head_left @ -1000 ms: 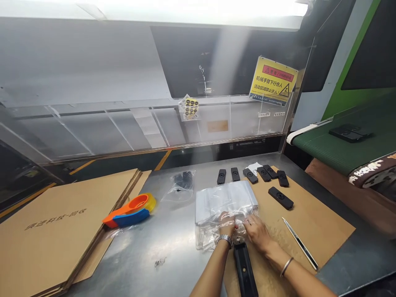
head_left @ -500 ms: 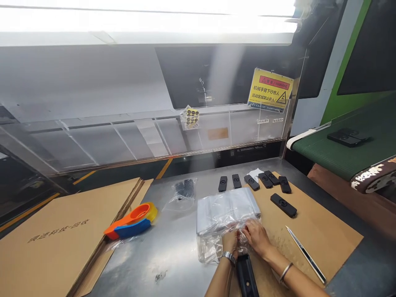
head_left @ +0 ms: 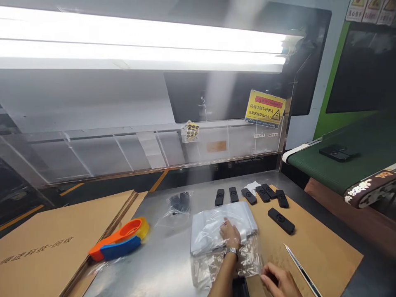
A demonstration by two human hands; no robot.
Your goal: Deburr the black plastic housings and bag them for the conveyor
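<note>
"While your left hand (head_left: 230, 234) is reaching over the stack of clear bags (head_left: 210, 229), are its fingers gripping anything?"

"They are bending loosely over the plastic, but I'm not able to tell whether you are pinching a bag. Your stack is lying near the middle of the metal table (head_left: 161, 268), crinkled film spreading from its near edge."

"And your right hand (head_left: 281, 281)?"

"You are holding it lower and further right, its fingers curling by the edge of a brown piece (head_left: 256, 285). Whether you are gripping that piece, I'm unable to say. Beside it, a black holder (head_left: 240, 286) is running out of view at the bottom."

"What else is lying around you?"

"Seven black blocks (head_left: 281, 221) are lying beyond and right of the bags, several resting on the cardboard sheet (head_left: 328, 249). A slim pen-like tool (head_left: 301, 267) is slanting across that sheet. To your left, an orange and blue tape dispenser (head_left: 119, 243) is lying beside the flat cartons (head_left: 40, 243), and a small clear bag (head_left: 179, 205) is holding dark pieces."
</note>
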